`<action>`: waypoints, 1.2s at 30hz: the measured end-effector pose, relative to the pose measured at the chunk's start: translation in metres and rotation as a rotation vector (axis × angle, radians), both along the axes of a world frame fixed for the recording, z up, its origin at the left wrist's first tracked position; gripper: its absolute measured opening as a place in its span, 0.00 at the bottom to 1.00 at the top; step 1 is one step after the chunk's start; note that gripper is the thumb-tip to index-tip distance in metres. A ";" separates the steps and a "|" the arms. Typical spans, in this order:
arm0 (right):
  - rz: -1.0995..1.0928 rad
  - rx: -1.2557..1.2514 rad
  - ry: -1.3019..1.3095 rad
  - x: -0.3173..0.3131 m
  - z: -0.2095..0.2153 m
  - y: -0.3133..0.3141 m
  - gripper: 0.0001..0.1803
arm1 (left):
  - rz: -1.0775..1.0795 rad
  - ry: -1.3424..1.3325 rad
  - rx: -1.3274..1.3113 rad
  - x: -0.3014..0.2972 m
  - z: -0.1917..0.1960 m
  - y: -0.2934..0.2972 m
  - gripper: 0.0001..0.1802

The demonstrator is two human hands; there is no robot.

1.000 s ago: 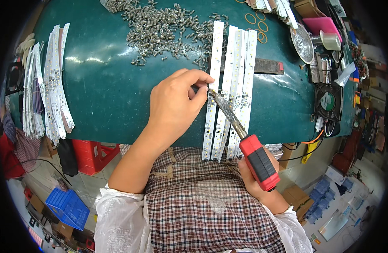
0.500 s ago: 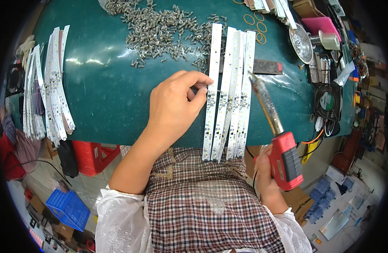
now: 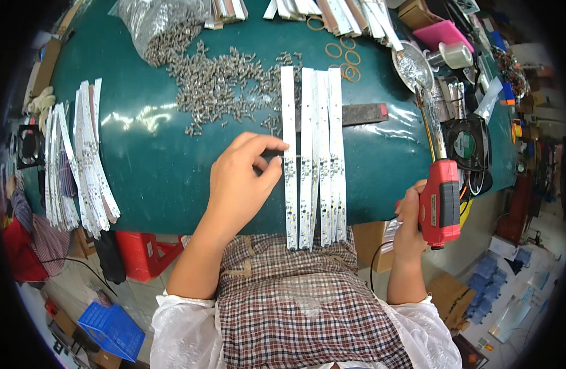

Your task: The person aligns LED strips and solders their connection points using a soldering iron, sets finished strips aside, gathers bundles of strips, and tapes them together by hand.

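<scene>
My right hand (image 3: 412, 218) grips a red and black soldering gun (image 3: 441, 203) at the right. Its long tip reaches to the near edge of a round metal dish (image 3: 412, 66) with silvery residue inside; whether they touch I cannot tell. Several white LED circuit strips (image 3: 306, 190) lie side by side, their near ends projecting past the table edge. Beside the leftmost strip is my left hand (image 3: 243, 181), thumb and forefinger curved with their tips apart at its edge. I see nothing held between them. Beyond the strips lies a pile of small metallic cylindrical parts (image 3: 212, 86).
More strips (image 3: 86, 160) are stacked at the left edge. A dark bar (image 3: 366, 114) lies under the central strips. Rubber bands (image 3: 352, 57), a solder spool (image 3: 456, 55) and a small fan (image 3: 470, 142) are at the right. A plastic bag (image 3: 151, 24) stands at the back.
The soldering gun has moved right and away from the strips, its tip now at the dish. My left hand stays by the leftmost strip. The whole view has shifted, showing more of the table's back.
</scene>
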State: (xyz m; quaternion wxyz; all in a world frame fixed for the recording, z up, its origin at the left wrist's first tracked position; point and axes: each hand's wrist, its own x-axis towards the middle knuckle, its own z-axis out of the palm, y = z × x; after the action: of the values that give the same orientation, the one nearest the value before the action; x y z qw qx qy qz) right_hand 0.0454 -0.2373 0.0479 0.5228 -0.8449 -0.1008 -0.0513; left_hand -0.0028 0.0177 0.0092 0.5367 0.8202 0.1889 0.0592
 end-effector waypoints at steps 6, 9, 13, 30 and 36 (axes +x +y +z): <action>0.002 0.014 -0.010 0.006 0.004 -0.006 0.03 | 0.034 -0.134 0.272 0.026 0.030 0.026 0.09; -0.002 0.018 -0.003 0.005 -0.002 -0.016 0.03 | 0.064 -0.226 0.475 0.083 0.038 0.060 0.09; 0.013 -0.140 -0.089 0.005 -0.001 -0.032 0.04 | 0.018 -0.287 0.732 0.181 0.027 0.078 0.12; -0.280 0.320 0.095 0.009 0.014 -0.058 0.06 | -0.658 -0.781 1.448 0.349 0.022 -0.003 0.07; -0.249 0.382 0.106 0.016 0.012 -0.059 0.06 | -0.629 -0.908 1.395 0.343 0.025 0.029 0.08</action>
State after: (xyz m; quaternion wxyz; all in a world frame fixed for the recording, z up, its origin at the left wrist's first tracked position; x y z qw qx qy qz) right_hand 0.0612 -0.2966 0.0599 0.6674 -0.7381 0.0434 -0.0890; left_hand 0.3398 0.0463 0.0341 -0.0706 0.8717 -0.3550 0.3303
